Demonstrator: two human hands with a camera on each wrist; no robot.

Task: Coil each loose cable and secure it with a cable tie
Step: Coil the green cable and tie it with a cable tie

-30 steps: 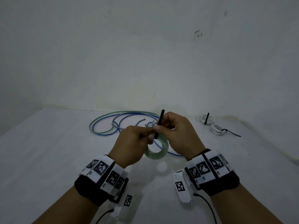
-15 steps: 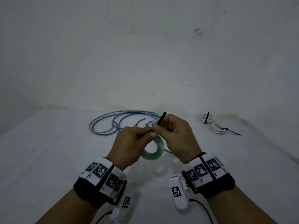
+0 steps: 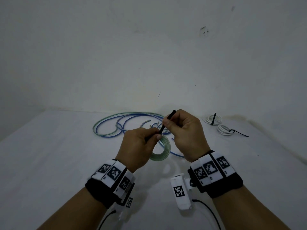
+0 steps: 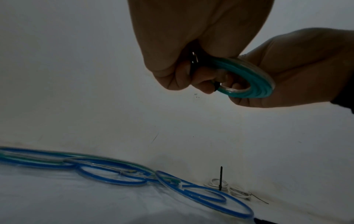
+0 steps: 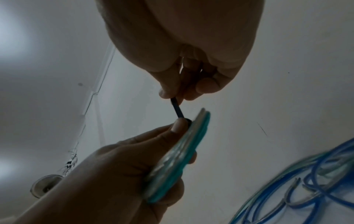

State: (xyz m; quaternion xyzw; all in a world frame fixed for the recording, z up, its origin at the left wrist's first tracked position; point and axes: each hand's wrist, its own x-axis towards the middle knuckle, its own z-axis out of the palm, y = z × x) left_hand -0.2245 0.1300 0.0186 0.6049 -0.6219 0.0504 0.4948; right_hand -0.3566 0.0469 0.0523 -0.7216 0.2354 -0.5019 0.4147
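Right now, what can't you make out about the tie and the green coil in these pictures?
- Cable tie head: all views, hidden behind the left hand fingers, so locked or not is unclear.
- Green coil: blurred in right wrist view; turns uncountable.
- Right hand fingertips: head view, hidden behind its knuckles.

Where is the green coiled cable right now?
In the head view the green coiled cable is centre frame, raised above the table, held by the left hand, with the right hand pulling the black cable tie.
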